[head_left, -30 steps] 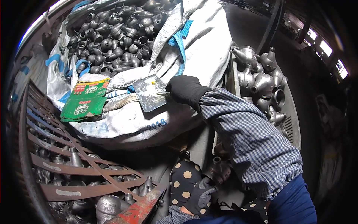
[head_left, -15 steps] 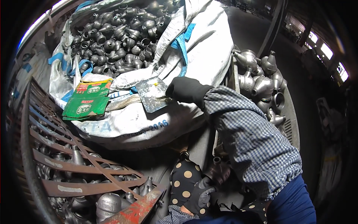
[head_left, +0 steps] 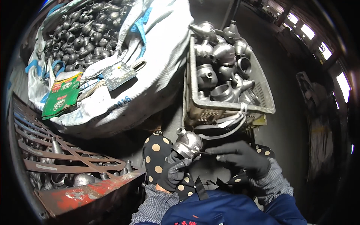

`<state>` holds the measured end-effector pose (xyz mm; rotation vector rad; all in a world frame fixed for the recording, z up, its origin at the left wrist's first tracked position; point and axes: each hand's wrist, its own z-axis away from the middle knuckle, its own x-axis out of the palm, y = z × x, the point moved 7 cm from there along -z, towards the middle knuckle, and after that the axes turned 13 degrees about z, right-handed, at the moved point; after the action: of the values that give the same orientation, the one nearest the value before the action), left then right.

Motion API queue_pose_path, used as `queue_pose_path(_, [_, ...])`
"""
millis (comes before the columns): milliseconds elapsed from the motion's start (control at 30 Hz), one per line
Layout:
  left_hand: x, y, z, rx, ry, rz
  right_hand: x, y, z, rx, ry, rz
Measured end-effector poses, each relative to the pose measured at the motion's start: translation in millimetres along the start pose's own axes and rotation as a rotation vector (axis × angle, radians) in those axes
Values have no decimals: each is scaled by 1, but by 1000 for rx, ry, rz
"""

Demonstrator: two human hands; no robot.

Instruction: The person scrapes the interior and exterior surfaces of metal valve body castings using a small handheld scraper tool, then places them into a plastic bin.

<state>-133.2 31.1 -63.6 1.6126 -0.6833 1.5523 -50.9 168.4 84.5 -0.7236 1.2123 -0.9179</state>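
Observation:
My left hand [head_left: 174, 170], in a dark glove, is closed round a grey cast-metal fitting [head_left: 188, 144] with a round body and a short pipe neck. The fitting is tilted above my dotted trouser leg, its neck toward the upper left. Close on its right is my gloved right hand [head_left: 240, 157], fingers stretched toward it and pinched on a thin dark stick-like tool [head_left: 204, 152]. That tool's tip is at the fitting's side; whether it touches cannot be made out. A flat grey plate [head_left: 118, 75] with a yellow spot lies on the white bulk bag [head_left: 157, 63].
Many small castings [head_left: 84, 37] fill the bag. A grey plastic crate [head_left: 232, 107] of larger fittings stands ahead on the right, with a strap [head_left: 225, 125] looped at its front. A rusty metal cage [head_left: 75, 195] holds more castings at left. Green cardboard [head_left: 63, 95] hangs on the bag.
My right hand has come back from the plate on the bag to beside the fitting. The left hand has lifted the fitting a little. The view has swung right, showing more of the crate.

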Motion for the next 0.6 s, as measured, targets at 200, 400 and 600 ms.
queue_pose_path(200, [8, -14, 17, -137, 130, -221, 32, 38, 53, 61, 298, 79])
queue_pose_path(400, [48, -33, 26, -176, 177, -297, 27, 33, 71, -52, 468, 244])
queue_pose_path(600, [20, -40, 33, -198, 201, -390, 30, 38, 79, 0, 509, 435])
